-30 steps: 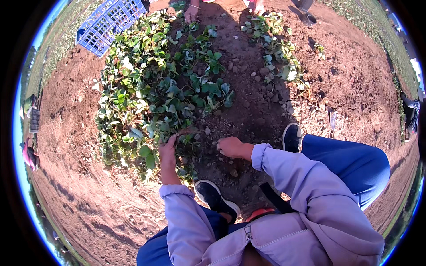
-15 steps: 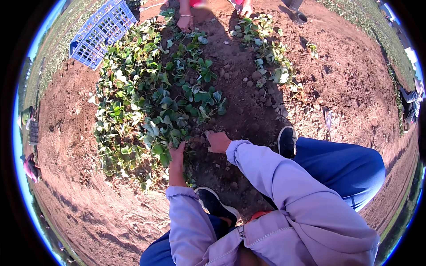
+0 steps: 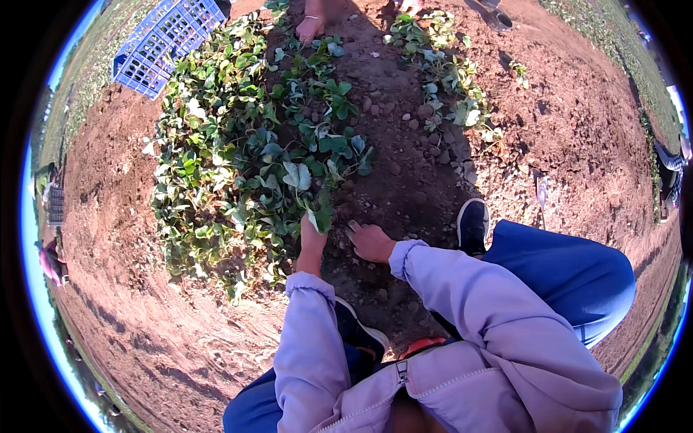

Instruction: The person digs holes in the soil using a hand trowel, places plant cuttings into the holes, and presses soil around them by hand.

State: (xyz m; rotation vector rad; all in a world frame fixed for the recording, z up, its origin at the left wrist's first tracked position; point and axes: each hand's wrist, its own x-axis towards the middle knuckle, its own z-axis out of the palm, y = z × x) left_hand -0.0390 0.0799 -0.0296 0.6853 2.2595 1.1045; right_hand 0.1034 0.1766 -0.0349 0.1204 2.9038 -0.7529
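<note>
Leftmost, at the curved rim, a person in pink (image 3: 50, 264) is bent over near a grey crate (image 3: 55, 207). Further in, a blue crate (image 3: 172, 45) of open lattice stands tilted at the top corner of the leafy plants (image 3: 216, 130), which spread in a thick green patch down to my left hand (image 3: 312, 237). A broad leaf hangs over those fingertips, so I cannot tell how far they are closed or whether they grip a stem. Beyond, at the patch's top edge, a co-worker's hand (image 3: 310, 30) reaches down to the leaves. One dark shoe (image 3: 352, 325) of mine sits below my hands. Just beside the patch's lower end, my right hand (image 3: 372, 242) is over bare soil (image 3: 393, 187), fingers loosely curled; whether they pinch anything, I cannot tell. Right of that come a thinner row of plants (image 3: 451, 68), my other shoe (image 3: 473, 224) and a small lone plant (image 3: 518, 72).
</note>
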